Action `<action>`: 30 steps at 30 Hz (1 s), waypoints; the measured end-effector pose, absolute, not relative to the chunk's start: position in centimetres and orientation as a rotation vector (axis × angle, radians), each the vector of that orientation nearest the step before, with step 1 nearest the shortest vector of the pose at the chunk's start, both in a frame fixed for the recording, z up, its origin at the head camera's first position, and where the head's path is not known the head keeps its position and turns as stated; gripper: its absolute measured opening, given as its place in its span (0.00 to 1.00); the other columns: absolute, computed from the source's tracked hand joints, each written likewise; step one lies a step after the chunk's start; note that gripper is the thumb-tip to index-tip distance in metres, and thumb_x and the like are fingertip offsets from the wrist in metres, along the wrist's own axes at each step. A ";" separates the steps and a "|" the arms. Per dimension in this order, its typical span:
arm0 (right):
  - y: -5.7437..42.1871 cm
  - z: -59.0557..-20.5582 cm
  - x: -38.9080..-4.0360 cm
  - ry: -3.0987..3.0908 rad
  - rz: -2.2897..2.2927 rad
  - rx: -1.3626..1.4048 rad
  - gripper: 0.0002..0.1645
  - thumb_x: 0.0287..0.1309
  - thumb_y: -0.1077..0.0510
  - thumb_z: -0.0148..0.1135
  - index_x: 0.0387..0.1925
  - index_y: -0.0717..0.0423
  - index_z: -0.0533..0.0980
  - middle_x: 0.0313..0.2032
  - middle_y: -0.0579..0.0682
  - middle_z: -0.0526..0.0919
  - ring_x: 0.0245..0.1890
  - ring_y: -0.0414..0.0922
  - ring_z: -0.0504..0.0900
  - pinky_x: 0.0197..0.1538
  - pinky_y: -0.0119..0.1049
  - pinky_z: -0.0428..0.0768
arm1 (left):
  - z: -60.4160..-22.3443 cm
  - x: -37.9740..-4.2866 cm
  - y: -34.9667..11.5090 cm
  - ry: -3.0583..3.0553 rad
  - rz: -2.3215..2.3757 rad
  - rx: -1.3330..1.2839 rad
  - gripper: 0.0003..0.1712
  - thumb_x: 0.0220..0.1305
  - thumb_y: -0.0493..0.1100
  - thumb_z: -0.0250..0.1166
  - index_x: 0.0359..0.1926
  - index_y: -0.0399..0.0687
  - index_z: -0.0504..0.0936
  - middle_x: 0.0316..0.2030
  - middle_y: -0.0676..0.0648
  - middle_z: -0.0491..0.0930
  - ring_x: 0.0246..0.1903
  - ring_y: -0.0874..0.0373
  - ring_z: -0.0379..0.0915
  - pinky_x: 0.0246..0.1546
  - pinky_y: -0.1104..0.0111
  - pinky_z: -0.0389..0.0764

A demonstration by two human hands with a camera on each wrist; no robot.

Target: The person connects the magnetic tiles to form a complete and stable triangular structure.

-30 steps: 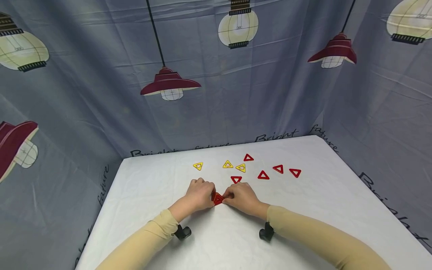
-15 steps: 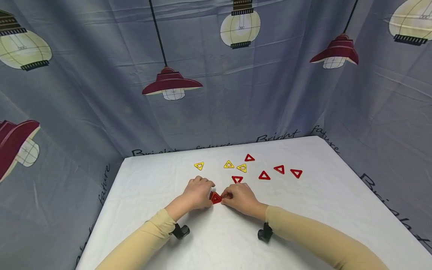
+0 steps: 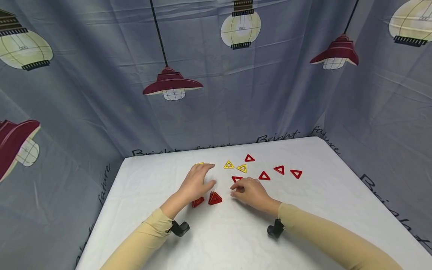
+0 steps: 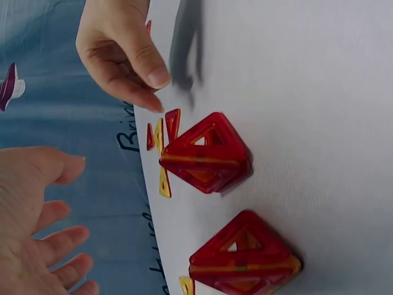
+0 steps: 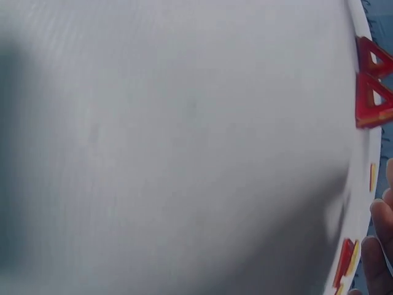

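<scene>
I have both hands empty: the left hand [image 3: 195, 183] with fingers spread, the right hand [image 3: 252, 193] with fingers loosely bent. The red pyramid [image 3: 215, 198] stands at the frame's lower centre, below their gap; the red triangle [image 3: 237, 177] lies just above my right, the nearer one.

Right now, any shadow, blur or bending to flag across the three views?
Head: soft shadows on the table, no strong glare. Left wrist: dark shadow beside the right hand, red pyramids reasonably sharp. Right wrist: broad soft shadow lower right, table edge looks bowed, dark blurred band at left, fingers cropped at right.
</scene>
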State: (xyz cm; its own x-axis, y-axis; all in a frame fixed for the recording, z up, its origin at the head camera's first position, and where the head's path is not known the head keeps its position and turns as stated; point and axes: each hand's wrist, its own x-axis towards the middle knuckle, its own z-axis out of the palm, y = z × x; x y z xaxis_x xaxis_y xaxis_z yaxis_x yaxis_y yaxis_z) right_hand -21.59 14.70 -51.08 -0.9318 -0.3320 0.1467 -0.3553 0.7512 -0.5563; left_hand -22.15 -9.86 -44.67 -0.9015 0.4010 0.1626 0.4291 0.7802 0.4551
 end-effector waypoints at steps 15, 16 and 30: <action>17.4 -50.3 -21.8 -2.879 0.986 0.523 0.19 0.57 0.48 0.76 0.49 0.47 0.86 0.44 0.40 0.85 0.48 0.43 0.81 0.54 0.48 0.78 | -45.1 -20.9 -8.1 -2.787 -0.818 -0.830 0.33 0.70 0.47 0.66 0.73 0.48 0.70 0.69 0.47 0.70 0.71 0.48 0.59 0.70 0.54 0.63; 17.6 -50.3 -21.8 -2.881 0.979 0.517 0.20 0.58 0.47 0.76 0.50 0.47 0.86 0.46 0.41 0.85 0.51 0.44 0.81 0.56 0.49 0.77 | -45.2 -20.8 -7.9 -2.784 -0.807 -0.848 0.33 0.70 0.47 0.66 0.73 0.48 0.70 0.69 0.47 0.70 0.71 0.48 0.59 0.70 0.54 0.63; 20.6 -50.7 -22.5 -2.878 0.827 0.488 0.38 0.58 0.44 0.75 0.68 0.49 0.75 0.67 0.52 0.76 0.68 0.56 0.70 0.67 0.65 0.63 | -46.5 -18.9 -3.9 -2.792 -0.517 -1.091 0.40 0.72 0.53 0.64 0.77 0.45 0.63 0.75 0.45 0.63 0.76 0.47 0.53 0.74 0.58 0.56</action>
State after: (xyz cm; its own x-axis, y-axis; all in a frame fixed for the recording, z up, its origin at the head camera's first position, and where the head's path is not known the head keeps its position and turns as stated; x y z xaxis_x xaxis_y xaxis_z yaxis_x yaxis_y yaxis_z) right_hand -22.52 20.55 -50.68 -0.9426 -0.2753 0.1890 -0.3337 0.8000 -0.4986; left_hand -18.91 -3.94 -46.48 -0.7383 0.6400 0.2129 0.6738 0.6856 0.2758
